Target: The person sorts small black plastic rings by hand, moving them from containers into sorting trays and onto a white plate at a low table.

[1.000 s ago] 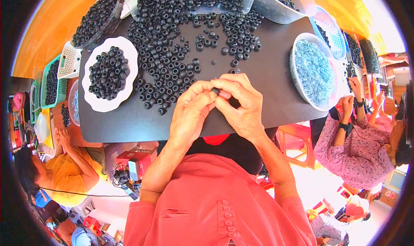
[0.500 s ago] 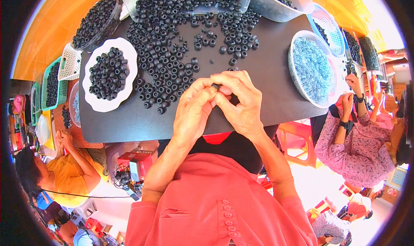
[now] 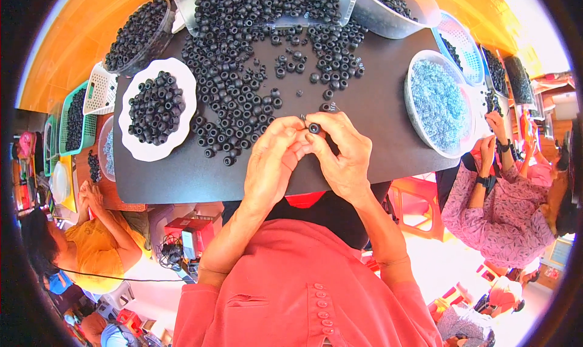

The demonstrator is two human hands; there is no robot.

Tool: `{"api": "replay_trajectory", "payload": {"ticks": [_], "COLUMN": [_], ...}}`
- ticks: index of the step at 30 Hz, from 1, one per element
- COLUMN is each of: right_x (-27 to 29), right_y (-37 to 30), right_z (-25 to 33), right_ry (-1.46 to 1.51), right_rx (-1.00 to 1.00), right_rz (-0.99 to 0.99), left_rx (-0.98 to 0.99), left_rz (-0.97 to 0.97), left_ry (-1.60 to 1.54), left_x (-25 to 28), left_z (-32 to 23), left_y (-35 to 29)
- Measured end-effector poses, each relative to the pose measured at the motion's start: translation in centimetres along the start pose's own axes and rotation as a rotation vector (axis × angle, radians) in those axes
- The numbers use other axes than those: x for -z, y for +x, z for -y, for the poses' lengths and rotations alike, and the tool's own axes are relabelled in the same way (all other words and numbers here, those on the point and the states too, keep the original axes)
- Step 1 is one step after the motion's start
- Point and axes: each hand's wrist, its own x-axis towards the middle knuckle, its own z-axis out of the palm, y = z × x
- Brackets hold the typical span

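Above the near part of the dark table, my two hands meet fingertip to fingertip. Between thumb and forefinger, my right hand [image 3: 341,155] pinches a round black bead-like piece [image 3: 314,128], its hole facing up. My left hand [image 3: 272,158] is closed beside it, thumb against fingers. A tiny dark bit shows at its fingertips, too small to name. Just beyond my hands, a heap of similar black pieces [image 3: 243,98] spreads back to a clear plastic bin [image 3: 347,10]. One small coil spring [image 3: 332,106] lies by my right forefinger.
A white scalloped plate [image 3: 130,141] of black pieces stands left, and a bowl of bluish springs [image 3: 440,101] right. Tubs of black pieces [image 3: 136,37] line the far edge. Co-workers sit at left [image 3: 103,243] and right [image 3: 492,207]; a red stool [image 3: 419,207] stands near.
My right hand has tilted and shifted slightly down, so the black piece's hole now shows. The fingertips of my two hands have come a little apart.
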Motion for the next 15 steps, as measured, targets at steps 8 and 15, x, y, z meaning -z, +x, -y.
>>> {"api": "replay_trajectory", "payload": {"ticks": [8, 15], "right_x": [4.2, 12.0], "right_y": [4.8, 19.3], "right_z": [0.5, -3.8], "right_ry": [-0.233, -0.680], "right_rx": [-0.043, 0.007], "right_rz": [-0.021, -0.239], "left_rx": [-0.048, 0.003], "left_rz": [0.069, 0.051], "left_ry": [0.087, 0.220], "left_x": [0.3, 0.3], "left_z": [0.8, 0.9], "left_y": [-0.5, -0.3]}}
